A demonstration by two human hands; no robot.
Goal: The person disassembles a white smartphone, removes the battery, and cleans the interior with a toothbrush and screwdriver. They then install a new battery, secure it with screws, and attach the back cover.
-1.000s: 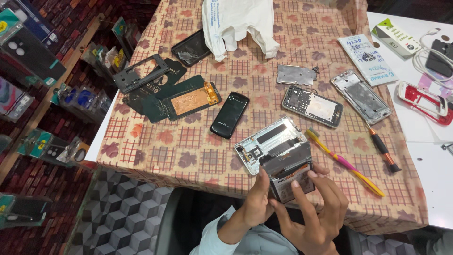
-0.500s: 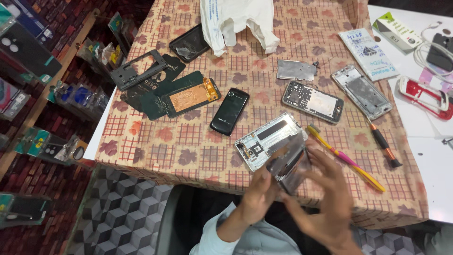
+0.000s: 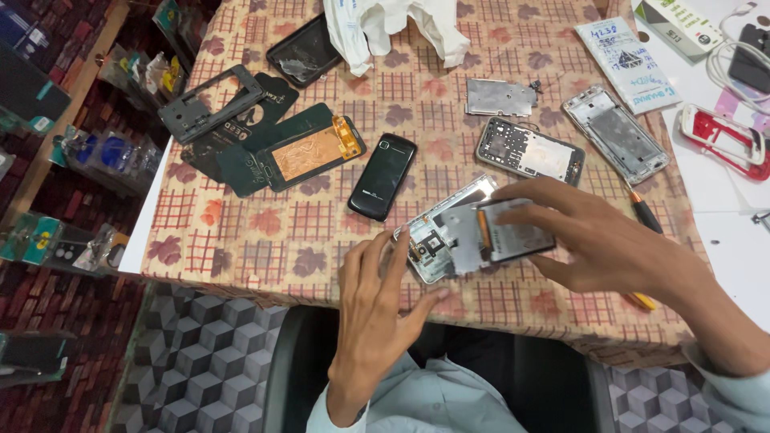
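A phone repair shop is shown. A table covered with a leaf-patterned cloth (image 3: 241,240) is strewn with dismantled handsets: a bare metal phone frame (image 3: 529,151), a second opened chassis (image 3: 616,133), a black frame (image 3: 212,103), a display panel with a copper back (image 3: 311,152), a cracked screen (image 3: 305,52) and a whole black phone (image 3: 382,176). Shelves of packaged accessories (image 3: 112,152) are seen along the left, beside the counter. A screwdriver (image 3: 646,215) is laid near the parts.

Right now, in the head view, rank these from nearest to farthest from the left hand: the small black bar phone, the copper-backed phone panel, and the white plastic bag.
From the left hand:
1. Small black bar phone, just above it.
2. Copper-backed phone panel, up and left.
3. White plastic bag, at the far table edge.
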